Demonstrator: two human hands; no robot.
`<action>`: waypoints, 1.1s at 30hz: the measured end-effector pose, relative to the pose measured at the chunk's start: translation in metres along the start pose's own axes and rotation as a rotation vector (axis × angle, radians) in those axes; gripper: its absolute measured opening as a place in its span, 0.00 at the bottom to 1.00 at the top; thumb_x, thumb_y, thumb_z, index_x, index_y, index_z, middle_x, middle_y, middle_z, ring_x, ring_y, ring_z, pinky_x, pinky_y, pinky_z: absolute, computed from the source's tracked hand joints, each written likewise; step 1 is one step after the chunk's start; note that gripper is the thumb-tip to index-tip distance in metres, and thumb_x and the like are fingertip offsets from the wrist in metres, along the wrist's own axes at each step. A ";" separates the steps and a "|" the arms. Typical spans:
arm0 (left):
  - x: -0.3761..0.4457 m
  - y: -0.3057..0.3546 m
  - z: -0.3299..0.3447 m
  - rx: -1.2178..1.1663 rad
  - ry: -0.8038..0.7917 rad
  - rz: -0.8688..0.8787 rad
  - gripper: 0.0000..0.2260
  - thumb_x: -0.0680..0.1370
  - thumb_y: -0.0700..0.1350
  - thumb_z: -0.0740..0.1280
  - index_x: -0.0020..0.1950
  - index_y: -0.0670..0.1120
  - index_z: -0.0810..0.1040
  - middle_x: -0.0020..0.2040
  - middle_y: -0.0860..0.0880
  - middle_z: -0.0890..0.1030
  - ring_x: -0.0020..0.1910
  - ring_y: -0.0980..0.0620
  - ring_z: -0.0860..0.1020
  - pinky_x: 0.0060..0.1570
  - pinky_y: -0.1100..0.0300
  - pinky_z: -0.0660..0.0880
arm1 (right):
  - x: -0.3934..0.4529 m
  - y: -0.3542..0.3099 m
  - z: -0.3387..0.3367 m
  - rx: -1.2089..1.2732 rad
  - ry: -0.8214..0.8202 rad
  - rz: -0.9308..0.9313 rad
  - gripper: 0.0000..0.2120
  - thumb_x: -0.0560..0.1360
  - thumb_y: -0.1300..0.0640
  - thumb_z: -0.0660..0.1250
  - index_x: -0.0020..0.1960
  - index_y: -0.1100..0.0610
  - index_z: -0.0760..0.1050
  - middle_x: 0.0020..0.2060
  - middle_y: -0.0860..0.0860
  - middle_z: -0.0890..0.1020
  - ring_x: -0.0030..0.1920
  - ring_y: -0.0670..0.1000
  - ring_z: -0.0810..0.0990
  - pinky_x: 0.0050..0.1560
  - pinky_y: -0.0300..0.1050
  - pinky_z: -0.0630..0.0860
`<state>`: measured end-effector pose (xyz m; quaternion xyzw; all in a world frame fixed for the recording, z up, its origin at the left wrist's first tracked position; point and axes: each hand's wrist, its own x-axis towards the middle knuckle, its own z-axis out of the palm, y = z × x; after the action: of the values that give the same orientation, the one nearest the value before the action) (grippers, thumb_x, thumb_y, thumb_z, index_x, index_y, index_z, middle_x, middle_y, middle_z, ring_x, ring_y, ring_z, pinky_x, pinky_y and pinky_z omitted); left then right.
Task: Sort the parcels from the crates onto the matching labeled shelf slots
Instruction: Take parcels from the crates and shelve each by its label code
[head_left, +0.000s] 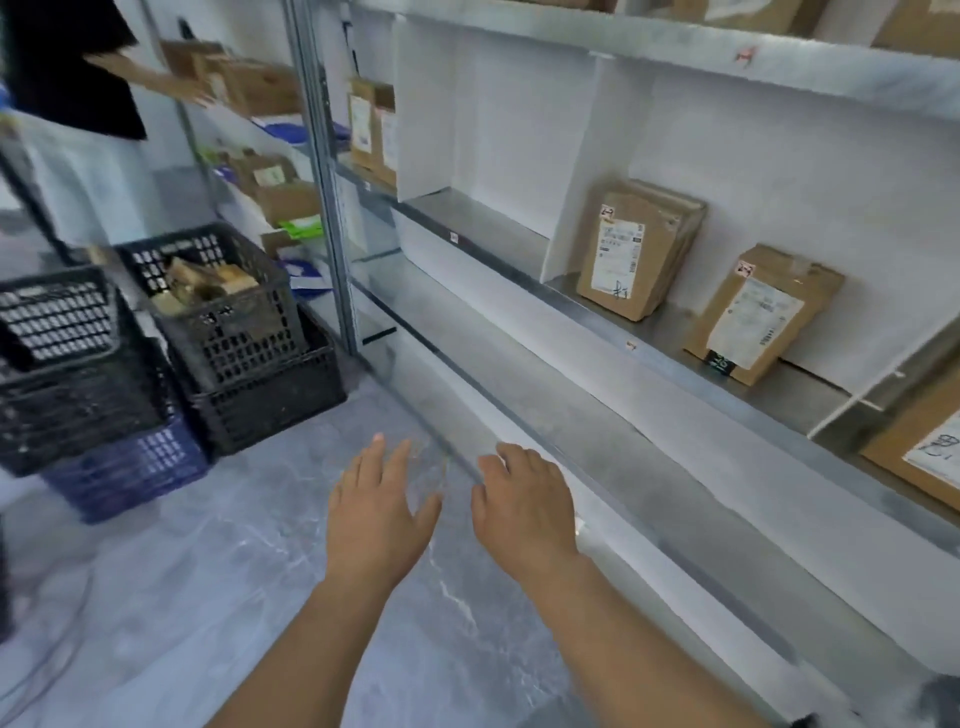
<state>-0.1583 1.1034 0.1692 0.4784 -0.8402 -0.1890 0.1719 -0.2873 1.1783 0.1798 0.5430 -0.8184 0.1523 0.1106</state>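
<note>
Hovering empty over the floor near the low shelf edge, left hand (379, 514) and right hand (524, 512) are spread and hold nothing, likely between picks, with parcels waiting in the black crate (223, 312) far left and two parcels (639, 249) already shelved right.

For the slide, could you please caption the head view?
Both empty hands, left and right, hover open beside grey metal shelving.

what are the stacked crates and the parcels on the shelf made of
Crates: likely moulded plastic, matte black, one blue, with perforated grid walls. Parcels: brown cardboard, matte, with white printed labels. Shelf: seemingly dull grey metal, faintly reflective.
</note>
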 end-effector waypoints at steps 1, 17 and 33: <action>0.005 -0.014 -0.008 0.004 -0.010 -0.029 0.29 0.77 0.58 0.63 0.75 0.48 0.62 0.77 0.46 0.58 0.74 0.44 0.60 0.69 0.49 0.59 | 0.010 -0.015 0.007 0.005 0.005 -0.028 0.07 0.58 0.58 0.73 0.36 0.56 0.78 0.37 0.53 0.81 0.34 0.55 0.79 0.35 0.42 0.75; 0.039 -0.181 -0.092 -0.024 0.149 -0.389 0.25 0.79 0.56 0.60 0.74 0.51 0.62 0.71 0.51 0.69 0.68 0.50 0.68 0.63 0.56 0.66 | 0.112 -0.208 0.077 0.115 -0.072 -0.381 0.18 0.54 0.52 0.81 0.41 0.55 0.81 0.43 0.53 0.83 0.41 0.54 0.83 0.38 0.44 0.79; 0.249 -0.294 -0.135 0.180 0.160 -0.440 0.26 0.78 0.57 0.60 0.74 0.51 0.63 0.71 0.53 0.69 0.69 0.51 0.67 0.64 0.54 0.68 | 0.331 -0.304 0.190 0.275 -0.146 -0.449 0.20 0.52 0.52 0.81 0.42 0.53 0.81 0.44 0.51 0.83 0.39 0.52 0.83 0.33 0.44 0.78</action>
<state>0.0021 0.7284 0.1722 0.6765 -0.7130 -0.1077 0.1493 -0.1372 0.7143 0.1572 0.7303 -0.6549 0.1942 0.0075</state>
